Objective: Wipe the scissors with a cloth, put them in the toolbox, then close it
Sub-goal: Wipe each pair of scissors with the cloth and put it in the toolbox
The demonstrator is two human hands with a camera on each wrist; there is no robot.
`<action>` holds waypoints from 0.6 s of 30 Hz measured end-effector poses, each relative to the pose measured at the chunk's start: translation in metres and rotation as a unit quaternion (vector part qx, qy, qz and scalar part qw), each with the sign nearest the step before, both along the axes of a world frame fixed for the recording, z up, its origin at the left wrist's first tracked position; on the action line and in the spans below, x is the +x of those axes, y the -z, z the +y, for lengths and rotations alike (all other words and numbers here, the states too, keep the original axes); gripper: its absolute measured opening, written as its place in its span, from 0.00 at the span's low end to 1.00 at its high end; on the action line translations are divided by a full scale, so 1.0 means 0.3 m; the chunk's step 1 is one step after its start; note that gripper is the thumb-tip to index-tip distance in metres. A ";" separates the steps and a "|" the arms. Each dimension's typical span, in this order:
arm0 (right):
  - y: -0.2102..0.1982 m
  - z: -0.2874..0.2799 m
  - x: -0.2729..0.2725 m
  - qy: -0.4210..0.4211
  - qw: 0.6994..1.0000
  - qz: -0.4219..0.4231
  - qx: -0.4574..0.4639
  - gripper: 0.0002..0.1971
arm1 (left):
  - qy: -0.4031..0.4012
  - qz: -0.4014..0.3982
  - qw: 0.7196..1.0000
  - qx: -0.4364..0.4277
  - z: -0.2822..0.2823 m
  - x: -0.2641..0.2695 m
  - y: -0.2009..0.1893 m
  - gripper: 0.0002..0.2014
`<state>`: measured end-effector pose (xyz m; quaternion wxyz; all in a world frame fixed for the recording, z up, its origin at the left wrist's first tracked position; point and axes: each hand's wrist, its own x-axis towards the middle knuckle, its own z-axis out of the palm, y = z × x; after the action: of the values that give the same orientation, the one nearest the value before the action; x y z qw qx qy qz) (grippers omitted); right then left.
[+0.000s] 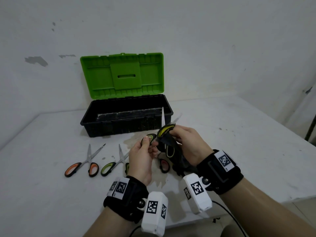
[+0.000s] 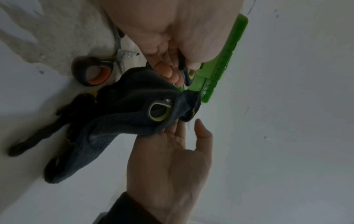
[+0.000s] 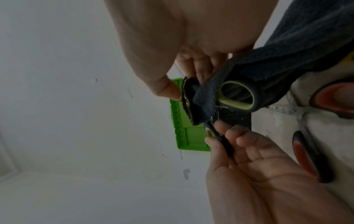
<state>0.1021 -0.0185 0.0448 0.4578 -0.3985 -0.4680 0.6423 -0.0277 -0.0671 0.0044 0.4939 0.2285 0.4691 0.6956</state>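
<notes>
Green-handled scissors (image 1: 150,138) are held up in front of the open toolbox (image 1: 126,124), one blade (image 1: 162,117) pointing upward. My left hand (image 1: 147,141) pinches one handle loop (image 2: 186,76) between thumb and fingers. My right hand (image 1: 172,133) grips a dark grey cloth (image 1: 168,142) wrapped round the scissors near the pivot. The other green loop (image 2: 158,112) pokes out of the cloth (image 3: 287,53). The cloth's tail hangs down to the table. The toolbox has a black body and a green lid (image 1: 121,76) standing upright against the wall.
Orange-handled scissors (image 1: 82,164) and green-handled scissors (image 1: 113,162) lie open on the white table (image 1: 239,134), left of my hands. Another red-handled pair (image 1: 164,165) lies partly hidden under my hands. A stained patch marks the table below them. The table edge runs at right.
</notes>
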 end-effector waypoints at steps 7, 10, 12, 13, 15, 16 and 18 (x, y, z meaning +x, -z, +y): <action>0.021 0.002 -0.027 0.038 0.999 0.028 0.010 0.11 | 0.000 0.021 1.000 0.012 -0.004 0.009 -0.003 0.11; 0.025 0.007 -0.024 0.042 0.999 0.025 0.010 0.09 | 0.003 0.024 1.000 0.013 -0.006 0.008 -0.001 0.11; 0.020 0.017 -0.016 0.048 0.998 0.030 0.007 0.08 | 0.004 0.022 1.000 0.014 -0.011 0.002 0.003 0.11; 0.016 0.025 -0.008 0.056 0.998 0.037 0.004 0.07 | 0.005 0.020 1.000 0.014 -0.014 -0.001 0.006 0.11; 0.008 0.047 0.012 0.084 0.995 0.062 -0.005 0.06 | 0.006 0.020 1.000 0.013 -0.023 -0.011 0.016 0.11; 0.008 0.058 0.022 0.097 0.993 0.073 -0.011 0.06 | 0.005 0.021 1.000 0.012 -0.026 -0.015 0.021 0.11; 0.017 0.056 0.025 0.097 0.991 0.084 -0.027 0.07 | -0.001 0.016 1.000 0.008 -0.027 -0.022 0.031 0.11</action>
<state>0.1095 -0.0018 0.0397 0.5444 -0.3988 -0.3701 0.6385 -0.0343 -0.0754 -0.0048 0.4836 0.2430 0.4718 0.6960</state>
